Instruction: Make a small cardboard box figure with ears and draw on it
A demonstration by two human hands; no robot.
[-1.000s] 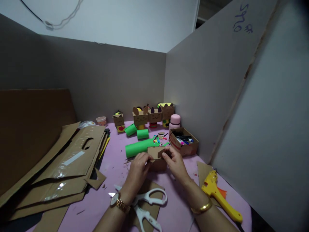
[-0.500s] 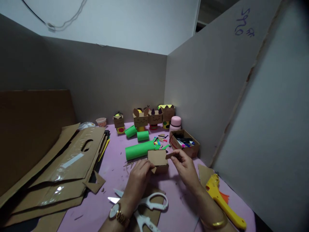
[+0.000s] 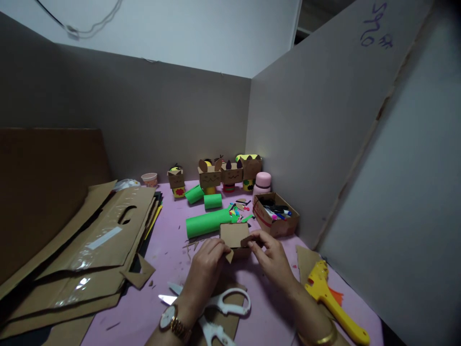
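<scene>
A small cardboard box (image 3: 234, 234) stands on the pink tabletop in front of me. My left hand (image 3: 211, 259) pinches a small cardboard piece (image 3: 229, 256) at the box's left front corner. Between the thumb and fingers of my right hand (image 3: 269, 252) is a small cardboard ear (image 3: 246, 240), held against the box's right front edge. White-handled scissors (image 3: 230, 302) lie under and beside my left forearm, partly on a cardboard sheet (image 3: 234, 329). Behind the box rests a long green paper tube (image 3: 207, 224).
Cardboard-headed figures (image 3: 210, 178) line the back wall. Flattened cardboard (image 3: 104, 259) is stacked on the left. At right stand a pink bottle (image 3: 262, 181), a box of pens (image 3: 275, 226) and a yellow glue gun (image 3: 329, 300). Two short green tubes (image 3: 212, 201) and paper scraps (image 3: 240, 211) lie behind.
My right hand has moved slightly left and down, bringing its cardboard ear from beside the box to its right front edge. My left hand stays about where it was.
</scene>
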